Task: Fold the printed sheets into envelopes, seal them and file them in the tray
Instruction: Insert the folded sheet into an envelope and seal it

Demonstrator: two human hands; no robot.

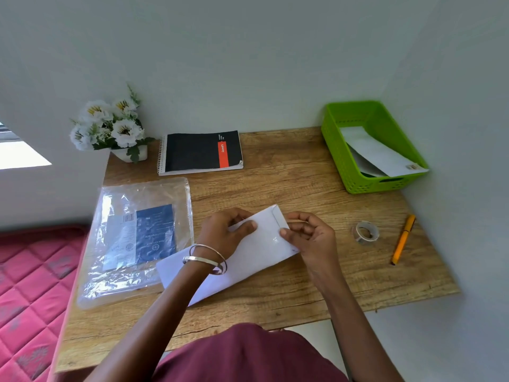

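Note:
A long white envelope (248,257) lies slanted on the wooden desk (289,177), its flap end pointing up and right. My left hand (228,232), with two silver bangles on the wrist, presses down on the envelope near the flap, thumb on top. My right hand (308,238) pinches the flap end, where a shiny strip of clear tape shows. The green plastic tray (355,172) stands at the back right corner with white envelopes (380,155) lying in it.
A roll of clear tape (365,232) and an orange pen (402,239) lie right of my hands. A clear plastic packet (137,235) with a blue label lies at the left. A black spiral notebook (201,151) and white flowers (110,125) sit at the back.

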